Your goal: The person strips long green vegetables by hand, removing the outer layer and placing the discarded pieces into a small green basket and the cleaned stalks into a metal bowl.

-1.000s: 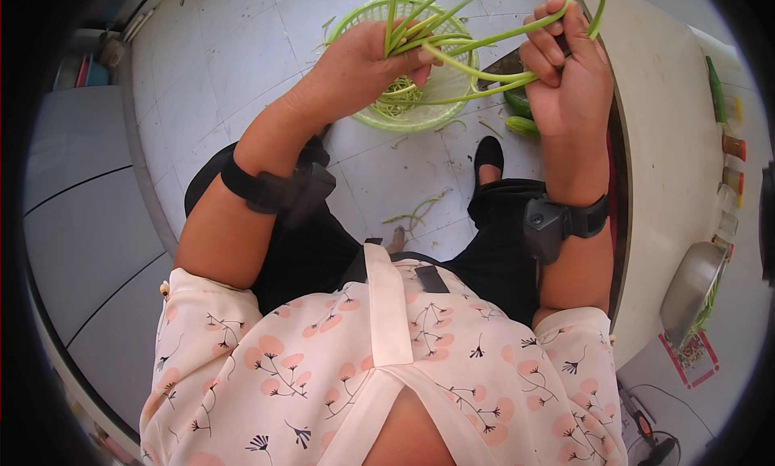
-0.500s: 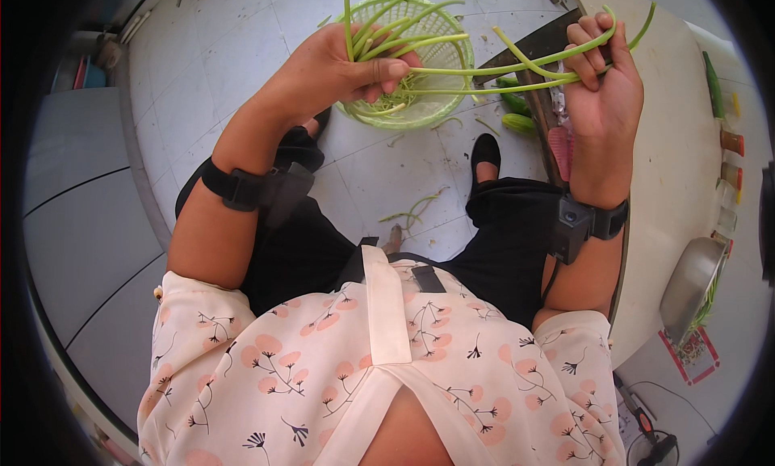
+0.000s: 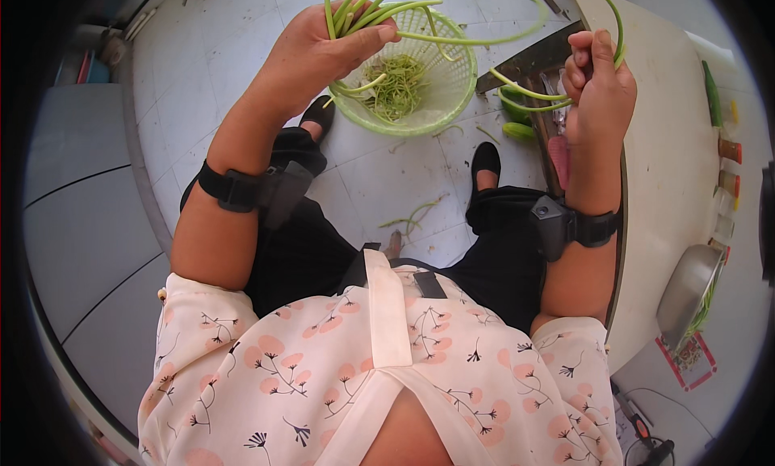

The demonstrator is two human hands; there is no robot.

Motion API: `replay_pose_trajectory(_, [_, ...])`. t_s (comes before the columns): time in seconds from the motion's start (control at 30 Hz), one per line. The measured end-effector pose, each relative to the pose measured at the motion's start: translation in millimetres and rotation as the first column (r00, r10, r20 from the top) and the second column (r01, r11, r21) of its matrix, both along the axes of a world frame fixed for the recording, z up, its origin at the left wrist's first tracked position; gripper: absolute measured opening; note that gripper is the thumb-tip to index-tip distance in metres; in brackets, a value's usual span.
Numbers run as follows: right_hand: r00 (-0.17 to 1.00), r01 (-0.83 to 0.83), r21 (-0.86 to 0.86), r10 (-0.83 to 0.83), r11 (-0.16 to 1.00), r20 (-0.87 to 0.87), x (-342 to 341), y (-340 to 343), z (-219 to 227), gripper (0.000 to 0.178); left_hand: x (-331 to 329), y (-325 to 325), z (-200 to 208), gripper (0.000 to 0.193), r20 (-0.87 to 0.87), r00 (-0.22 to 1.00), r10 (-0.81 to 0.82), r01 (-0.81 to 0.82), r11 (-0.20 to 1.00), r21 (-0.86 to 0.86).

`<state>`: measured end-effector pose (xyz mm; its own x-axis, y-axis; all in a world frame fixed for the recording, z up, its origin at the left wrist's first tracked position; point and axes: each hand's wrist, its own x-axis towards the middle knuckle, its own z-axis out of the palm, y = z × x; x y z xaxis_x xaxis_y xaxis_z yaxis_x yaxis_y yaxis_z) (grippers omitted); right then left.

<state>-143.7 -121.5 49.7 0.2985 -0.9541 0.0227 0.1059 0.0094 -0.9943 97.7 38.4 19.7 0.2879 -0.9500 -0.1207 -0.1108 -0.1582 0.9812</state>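
Note:
My left hand (image 3: 323,54) is closed round a bunch of long green stems that look like garlic scapes (image 3: 375,14), over the left rim of the basket. One long stem trails from this bunch to the right, its curled end hanging free. My right hand (image 3: 601,86), above the table's left edge, is closed on other garlic scapes (image 3: 529,96); their ends stick out to the left and above the fingers. Below my left hand a pale green slotted basket (image 3: 452,102) stands on the floor. Thin green trimmings (image 3: 397,86) lie inside it.
On my right is a pale table (image 3: 658,191), with a cucumber (image 3: 711,93), several small jars (image 3: 729,149) and a metal bowl (image 3: 690,292). More cucumbers (image 3: 518,132) lie below its left edge. Loose stems (image 3: 412,218) lie on the tiled floor between my feet.
My left hand has moved left and slightly up with its bunch. The stems that stretched between both hands have come apart, showing more of the basket. My right hand has shifted slightly left.

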Motion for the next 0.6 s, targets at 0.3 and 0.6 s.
replay_pose_trajectory(0.3, [0.924,-0.350,-0.819,0.026,0.454,-0.381,30.5,28.1,-6.2,0.011,-6.8,-1.0,-1.9,0.027,0.082,0.985,-0.155,0.157,0.987,-0.023])
replay_pose_trajectory(0.6, [0.655,-0.718,-0.369,0.395,0.591,-0.644,33.6,49.2,-28.9,0.020,-13.4,-9.6,-4.3,0.025,0.146,0.972,-0.184,0.186,0.982,-0.002])
